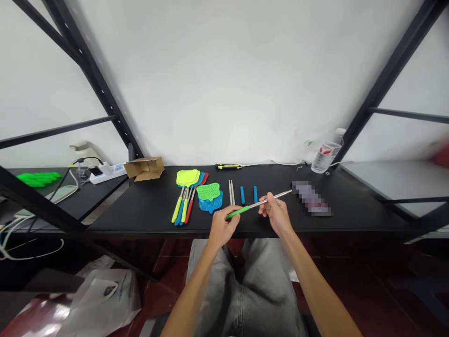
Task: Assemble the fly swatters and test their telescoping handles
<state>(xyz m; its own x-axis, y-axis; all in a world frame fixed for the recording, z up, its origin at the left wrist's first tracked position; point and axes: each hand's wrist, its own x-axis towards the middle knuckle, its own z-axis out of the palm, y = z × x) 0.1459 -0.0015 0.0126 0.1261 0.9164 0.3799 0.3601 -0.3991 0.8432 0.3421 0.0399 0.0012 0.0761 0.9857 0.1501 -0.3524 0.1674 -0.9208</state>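
In front of me, just above the table's front edge, a fly swatter handle [242,211] with a green grip and a thin metal rod slants up to the right. My left hand [220,226] is wrapped around the green grip. Farther along, my right hand [276,214] pinches the metal rod, whose tip extends past the fingers. Behind my hands lie bare metal rods [231,191] and two blue grips [242,194]. Left of these are a green mesh swatter head [208,191] and a blue mesh head [212,204], overlapping. Several complete fly swatters [177,208] lie bundled beyond them.
On the black table [122,210], an open cardboard box [144,169] sits at the back left. A yellow-black utility knife [228,166] and white cable lie along the wall. A water bottle [326,154] stands back right, near a blurred-out flat object [311,198]. Black frame posts flank both sides.
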